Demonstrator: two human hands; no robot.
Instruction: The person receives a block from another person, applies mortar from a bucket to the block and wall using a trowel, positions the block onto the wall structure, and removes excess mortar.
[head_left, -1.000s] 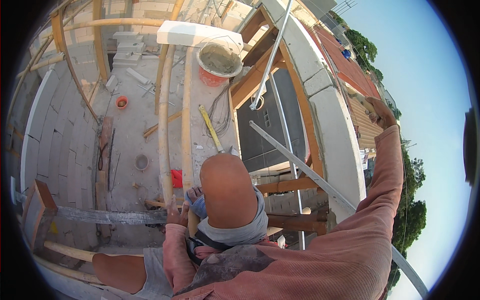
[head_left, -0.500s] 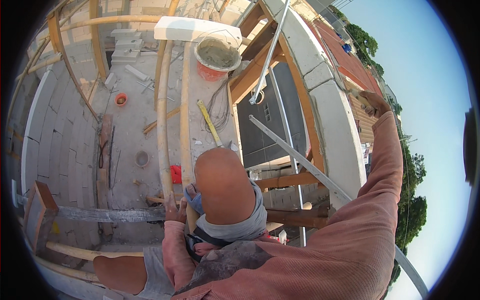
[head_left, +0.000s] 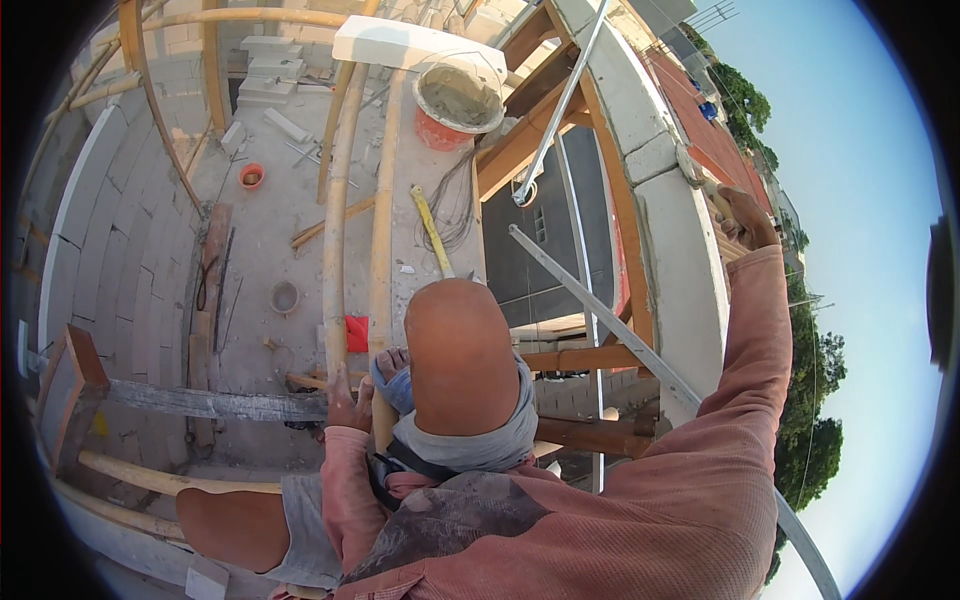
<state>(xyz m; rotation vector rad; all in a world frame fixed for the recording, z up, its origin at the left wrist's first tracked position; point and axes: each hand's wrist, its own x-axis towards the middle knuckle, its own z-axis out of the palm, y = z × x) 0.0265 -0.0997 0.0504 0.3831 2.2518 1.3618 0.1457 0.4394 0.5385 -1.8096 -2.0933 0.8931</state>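
Observation:
My right arm reaches out over the pale block wall (head_left: 680, 250) on the right. At the wall's outer edge my right hand (head_left: 748, 218) is closed round the handle of a trowel (head_left: 712, 188). Its blade is against the wall's outer side, close to a joint between blocks, and partly hidden. Low in the middle, my left hand (head_left: 348, 408) is closed round a bamboo pole (head_left: 338, 270), beside my bent knee. A mortar bucket (head_left: 440, 130), orange-red below with a grey rim, stands ahead, filled with wet grey mortar.
A white block (head_left: 420, 45) lies across the poles behind the bucket. A yellow-handled tool (head_left: 430, 225) lies before my knee. Metal bars (head_left: 600, 310) slant across an opening beside the wall. Far below are stacked blocks (head_left: 270, 80) and a small orange pot (head_left: 251, 176); open sky is beyond the wall.
My view has shifted a little, so the bucket, poles and wall appear further right. My right hand and the trowel have come slightly nearer the block joint. My left hand keeps its hold.

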